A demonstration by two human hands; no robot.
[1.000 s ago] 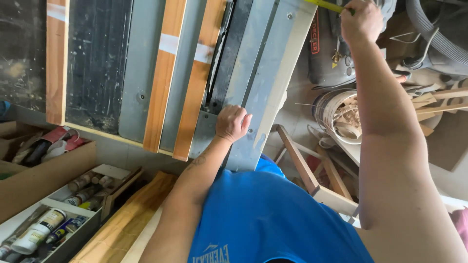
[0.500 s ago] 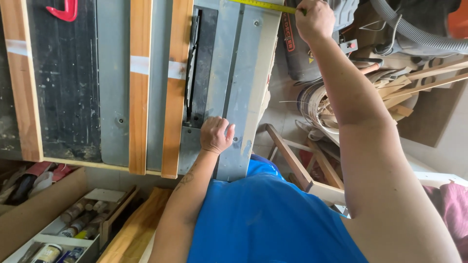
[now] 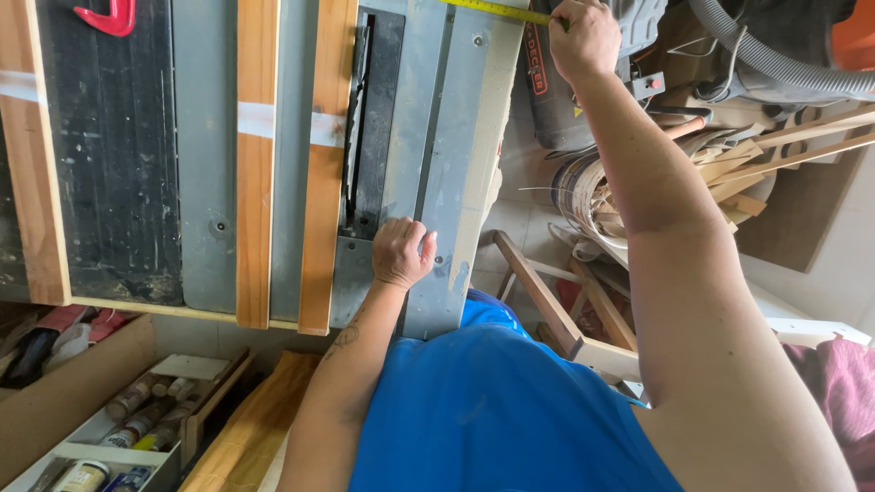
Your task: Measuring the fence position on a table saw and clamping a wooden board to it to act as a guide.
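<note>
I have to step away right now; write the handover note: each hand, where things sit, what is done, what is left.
Left hand: resting flat on the near end of the grey saw table, beside the black blade slot; it holds nothing.
Right hand: reaching to the far edge, pinching the yellow tape measure stretched across the table top.
Nearby: two wooden strips lie along the table left of the slot; a red clamp sits on the black panel.
Done: tape is laid out across the table.
Left: the reading itself; no mark shows.
</note>
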